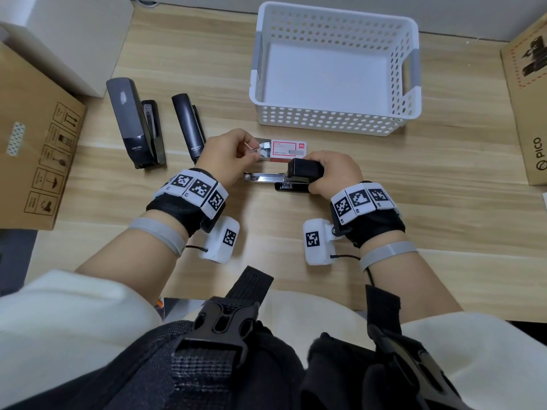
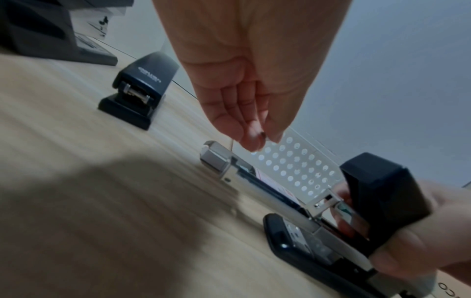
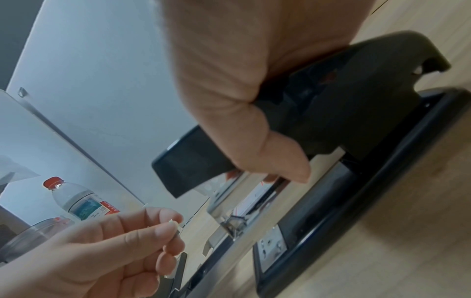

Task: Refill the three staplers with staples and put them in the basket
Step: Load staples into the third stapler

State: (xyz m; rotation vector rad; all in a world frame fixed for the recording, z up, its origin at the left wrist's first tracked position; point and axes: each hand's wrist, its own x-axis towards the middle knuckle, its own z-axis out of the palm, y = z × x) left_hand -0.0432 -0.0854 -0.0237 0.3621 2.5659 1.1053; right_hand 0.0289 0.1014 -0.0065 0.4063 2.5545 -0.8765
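A small black stapler (image 1: pixel 302 173) lies open on the wooden table, its metal magazine (image 1: pixel 260 177) slid out to the left. My right hand (image 1: pixel 325 173) grips its black top (image 3: pixel 318 96). My left hand (image 1: pixel 250 150) hovers just above the magazine's tip (image 2: pixel 216 159) and pinches a short strip of staples (image 3: pixel 176 226) between thumb and fingers. A red and white staple box (image 1: pixel 288 149) lies open behind the stapler. Two more black staplers, a large one (image 1: pixel 133 122) and a slimmer one (image 1: pixel 189 128), lie closed at the left. The white perforated basket (image 1: pixel 334 119) holds nothing.
Cardboard boxes flank the table at the left (image 1: pixel 32 149) and right (image 1: pixel 529 113). A white box (image 1: pixel 74 34) stands at the back left. A water bottle (image 3: pixel 79 199) shows beyond the table in the right wrist view. Bare tabletop lies in front of my wrists.
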